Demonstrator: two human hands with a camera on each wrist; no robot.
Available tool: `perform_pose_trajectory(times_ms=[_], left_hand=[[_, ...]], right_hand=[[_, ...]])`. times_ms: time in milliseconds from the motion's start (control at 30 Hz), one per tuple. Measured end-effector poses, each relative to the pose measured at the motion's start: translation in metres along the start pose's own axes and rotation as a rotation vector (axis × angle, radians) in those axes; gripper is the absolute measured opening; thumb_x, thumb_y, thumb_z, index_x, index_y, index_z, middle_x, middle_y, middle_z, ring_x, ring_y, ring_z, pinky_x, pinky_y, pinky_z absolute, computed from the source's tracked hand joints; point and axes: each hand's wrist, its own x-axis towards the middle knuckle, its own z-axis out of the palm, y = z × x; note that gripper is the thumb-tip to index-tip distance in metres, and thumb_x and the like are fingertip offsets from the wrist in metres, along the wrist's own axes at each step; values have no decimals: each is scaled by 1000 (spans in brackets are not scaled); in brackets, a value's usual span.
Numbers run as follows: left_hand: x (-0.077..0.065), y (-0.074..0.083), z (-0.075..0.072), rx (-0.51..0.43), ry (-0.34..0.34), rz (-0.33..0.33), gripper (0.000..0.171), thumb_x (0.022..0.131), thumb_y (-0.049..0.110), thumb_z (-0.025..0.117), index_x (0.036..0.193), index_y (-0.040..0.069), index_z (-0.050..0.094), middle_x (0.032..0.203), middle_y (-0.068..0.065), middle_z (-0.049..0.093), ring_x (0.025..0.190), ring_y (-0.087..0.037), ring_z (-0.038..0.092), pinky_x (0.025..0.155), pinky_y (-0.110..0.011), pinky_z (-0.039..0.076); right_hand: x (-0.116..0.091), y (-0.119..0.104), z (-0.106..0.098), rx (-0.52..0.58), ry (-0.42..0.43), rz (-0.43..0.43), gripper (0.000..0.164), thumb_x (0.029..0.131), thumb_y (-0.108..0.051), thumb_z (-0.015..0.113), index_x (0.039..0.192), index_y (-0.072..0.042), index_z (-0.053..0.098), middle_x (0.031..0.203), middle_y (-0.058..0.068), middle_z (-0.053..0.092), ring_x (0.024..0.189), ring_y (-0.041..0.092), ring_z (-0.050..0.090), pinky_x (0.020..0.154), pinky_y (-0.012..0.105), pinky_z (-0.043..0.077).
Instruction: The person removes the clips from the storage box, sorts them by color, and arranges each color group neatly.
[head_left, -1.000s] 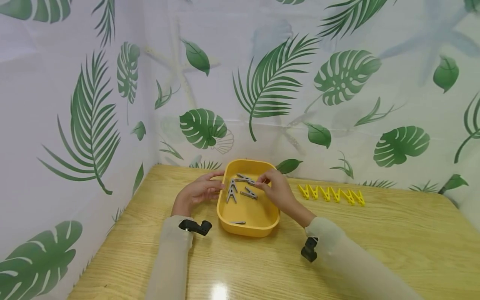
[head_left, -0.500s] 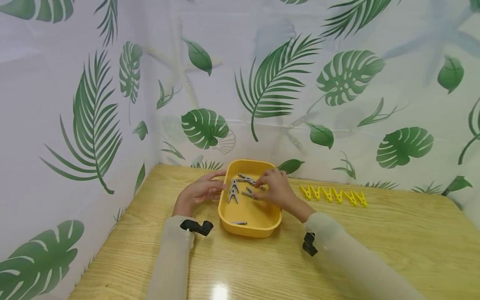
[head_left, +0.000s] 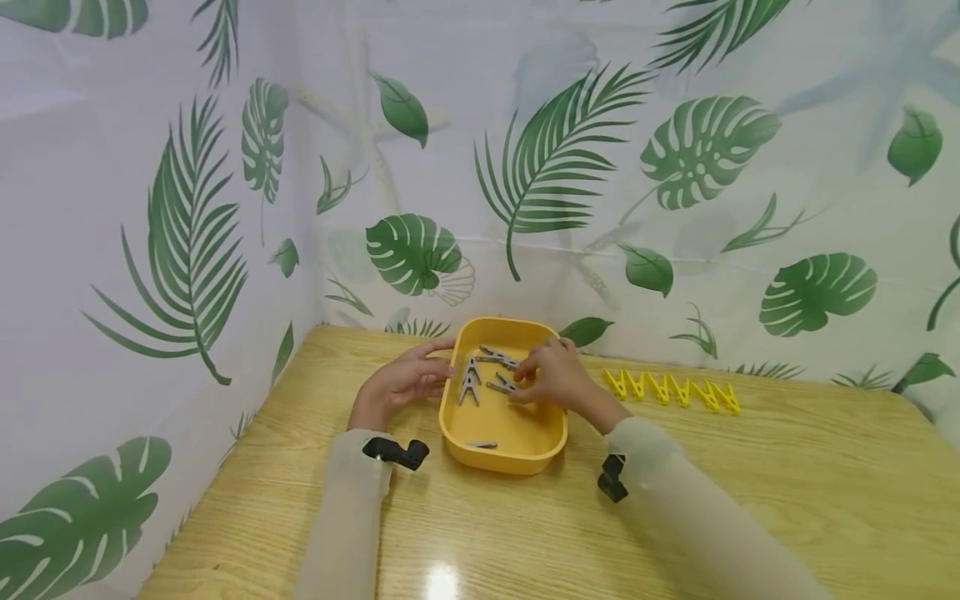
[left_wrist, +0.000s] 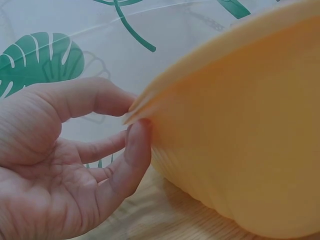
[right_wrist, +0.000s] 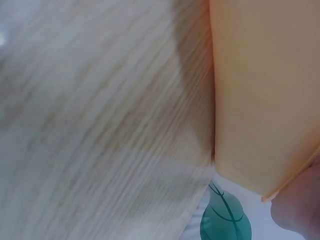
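The fingers of a person's left hand [head_left: 399, 382] pinch the left rim of a yellow bin [head_left: 504, 458], while the right hand's [head_left: 561, 377] fingers bend inside it beside gray clothespins [head_left: 470, 383]; whether they grip one is unclear. Yellow clothespins [head_left: 683, 398] line the counter [head_left: 510, 533] right of the bin, a leaf-print backdrop [head_left: 450, 183] behind.

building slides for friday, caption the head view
Left hand touches a yellow tub of gray clips as the right hand reaches inside; yellow clips line up on the wooden table.
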Motion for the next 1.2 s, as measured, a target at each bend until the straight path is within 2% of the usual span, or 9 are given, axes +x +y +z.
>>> perform_pose_trajectory(times_ms=[200, 533, 733, 933, 1200], left_hand=[[2, 0, 1, -14, 9, -2, 65, 99, 0, 54, 159, 10, 32, 150, -30, 47, 98, -13, 67, 84, -31, 59], [2, -1, 0, -10, 8, -8, 65, 99, 2, 57, 159, 12, 35, 149, -27, 50, 100, -14, 68, 86, -32, 59], [1, 0, 0, -2, 13, -8, 65, 99, 2, 57, 159, 12, 34, 150, -29, 48, 100, -14, 69, 85, -31, 60], [1, 1, 1, -11, 14, -10, 66, 98, 1, 56, 159, 12, 34, 151, -29, 47, 97, -12, 68, 82, -30, 60], [1, 1, 3, -6, 23, -9, 68, 97, 1, 57, 159, 9, 32, 148, -29, 49, 96, -12, 66, 80, -29, 59]], right_hand=[[2, 0, 3, -79, -22, 25, 27, 78, -37, 88, 91, -14, 83, 80, -2, 66, 89, 23, 48, 111, 61, 26], [3, 0, 5, -64, -15, 41, 17, 79, -31, 88, 82, -15, 82, 77, -1, 67, 88, 24, 48, 113, 63, 23], [2, 1, 5, -80, 16, 18, 16, 81, -29, 85, 73, -17, 78, 75, -1, 65, 85, 23, 48, 111, 63, 25], [1, 3, 7, 22, 67, 13, 16, 80, -28, 86, 72, -17, 78, 73, -3, 64, 82, 22, 46, 110, 63, 23], [0, 7, 11, 184, 191, -26, 10, 83, -21, 85, 77, -14, 79, 74, -1, 68, 84, 22, 52, 107, 63, 23]])
